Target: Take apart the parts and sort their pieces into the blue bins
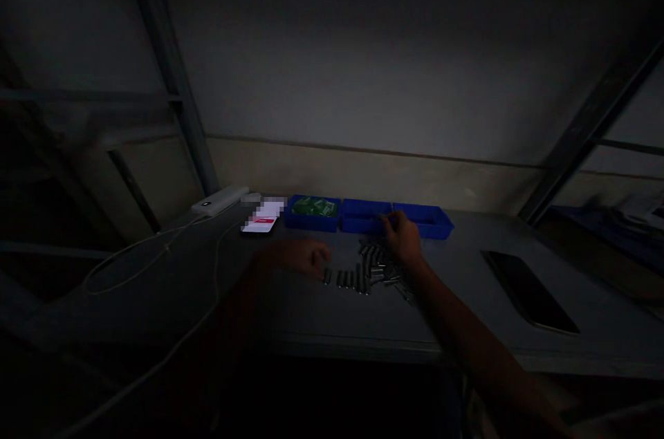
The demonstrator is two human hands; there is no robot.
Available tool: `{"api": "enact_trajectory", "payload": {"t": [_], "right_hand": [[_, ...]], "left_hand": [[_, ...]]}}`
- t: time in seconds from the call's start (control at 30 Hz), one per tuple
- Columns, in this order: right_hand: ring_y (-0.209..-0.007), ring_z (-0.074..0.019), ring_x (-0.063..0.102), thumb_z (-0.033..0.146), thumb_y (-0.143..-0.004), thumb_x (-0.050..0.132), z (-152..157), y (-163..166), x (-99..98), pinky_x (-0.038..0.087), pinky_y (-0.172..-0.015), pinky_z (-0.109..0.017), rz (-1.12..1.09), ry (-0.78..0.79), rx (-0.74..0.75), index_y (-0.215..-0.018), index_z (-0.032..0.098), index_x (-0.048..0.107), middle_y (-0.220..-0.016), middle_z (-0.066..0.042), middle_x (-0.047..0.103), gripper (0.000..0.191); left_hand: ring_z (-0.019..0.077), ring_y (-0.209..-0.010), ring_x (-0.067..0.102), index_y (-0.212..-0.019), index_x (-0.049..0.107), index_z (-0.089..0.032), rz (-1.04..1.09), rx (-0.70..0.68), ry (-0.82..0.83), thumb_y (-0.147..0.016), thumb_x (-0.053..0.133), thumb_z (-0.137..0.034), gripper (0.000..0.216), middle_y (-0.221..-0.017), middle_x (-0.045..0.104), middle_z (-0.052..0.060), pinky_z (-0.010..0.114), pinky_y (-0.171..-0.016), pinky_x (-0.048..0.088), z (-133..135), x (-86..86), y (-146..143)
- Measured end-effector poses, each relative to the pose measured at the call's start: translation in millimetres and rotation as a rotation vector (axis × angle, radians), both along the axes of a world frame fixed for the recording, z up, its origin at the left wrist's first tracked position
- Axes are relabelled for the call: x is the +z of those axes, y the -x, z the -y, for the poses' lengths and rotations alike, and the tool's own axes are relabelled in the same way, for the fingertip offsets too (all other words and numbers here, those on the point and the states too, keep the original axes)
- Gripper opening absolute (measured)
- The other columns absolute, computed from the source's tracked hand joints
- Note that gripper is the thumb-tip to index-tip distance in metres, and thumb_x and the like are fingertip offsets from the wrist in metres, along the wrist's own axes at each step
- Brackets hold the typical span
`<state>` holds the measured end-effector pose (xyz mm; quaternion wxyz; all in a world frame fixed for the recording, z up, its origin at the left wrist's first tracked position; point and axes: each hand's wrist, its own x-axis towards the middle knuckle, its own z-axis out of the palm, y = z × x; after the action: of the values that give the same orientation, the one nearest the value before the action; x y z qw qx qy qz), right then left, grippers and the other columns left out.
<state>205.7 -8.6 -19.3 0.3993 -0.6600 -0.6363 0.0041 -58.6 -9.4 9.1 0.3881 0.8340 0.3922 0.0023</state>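
Reaching hand: the right hand [404,236] was over the middle blue bin [357,225], just right of the frame's centre, its thumb and fingers narrowed on what looked, in the poor light, like a small metal piece [383,217].
Other hand: the left hand [303,256] was curled left of centre, blurred; I could not tell whether it held anything.
Metal pieces: a loose heap [377,273] lay below the right hand, and a short row [347,279] ran leftward from it toward the left hand.
Bins: green packets [312,207] filled the left blue bin [312,223]; the right blue bin [440,230] adjoined the middle one.
Screens: a lit phone [265,213] lay left of the bins, a dark device [529,290] at lower right.
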Motion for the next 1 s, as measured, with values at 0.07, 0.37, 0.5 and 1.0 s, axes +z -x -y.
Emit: {"api": "enact_trajectory", "payload": {"t": [0.07,0.37,0.5,1.0], "right_hand": [[-0.065,-0.017,0.058,0.045,-0.083,0.046,-3.9,-10.0,-2.1,0.035,-0.056,-0.024,0.018,0.026,-0.09,-0.092,0.018,0.059,-0.074,-0.007,0.065,0.031],[-0.066,-0.0189,0.058,0.041,-0.083,0.047,-3.7,-1.2,-5.4,0.038,-0.061,-0.027,-0.005,0.07,0.057,-0.098,0.016,0.063,-0.072,-0.009,0.065,0.034],[-0.06,-0.0153,0.055,0.036,-0.083,0.048,4.6,11.5,-0.7,0.037,-0.059,-0.025,0.003,0.061,0.188,-0.1,0.016,0.062,-0.068,-0.005,0.063,0.03],[-0.058,-0.0116,0.048,0.048,-0.087,0.031,24.5,40.3,6.9,0.036,-0.054,-0.022,-0.242,0.267,0.648,-0.07,0.016,0.055,-0.062,0.001,0.053,0.044]], "left_hand": [[0.0155,-0.064,0.055,-0.102,0.057,-0.015,-0.037,0.033,-0.071,-0.058,0.07,-0.037,0.05,-0.073,0.06,0.001,0.023,-0.055,0.039,-0.5,-6.4,-5.6],[0.0114,-0.052,0.048,-0.097,0.066,-0.025,0.144,-0.043,-0.112,-0.063,0.055,-0.014,0.037,-0.058,0.055,-0.004,0.02,-0.048,0.032,5.4,-8.5,-19.7],[0.0122,-0.051,0.049,-0.083,0.069,-0.021,0.169,-0.05,-0.108,-0.061,0.062,-0.017,0.023,-0.057,0.058,-0.003,0.021,-0.048,0.034,4.1,-11.0,-20.4],[0.0123,-0.067,0.052,-0.086,0.053,-0.017,0.453,0.214,-0.423,-0.075,0.054,-0.025,0.014,-0.07,0.055,-0.001,0.024,-0.063,0.04,-0.4,-2.0,-28.7]]}}
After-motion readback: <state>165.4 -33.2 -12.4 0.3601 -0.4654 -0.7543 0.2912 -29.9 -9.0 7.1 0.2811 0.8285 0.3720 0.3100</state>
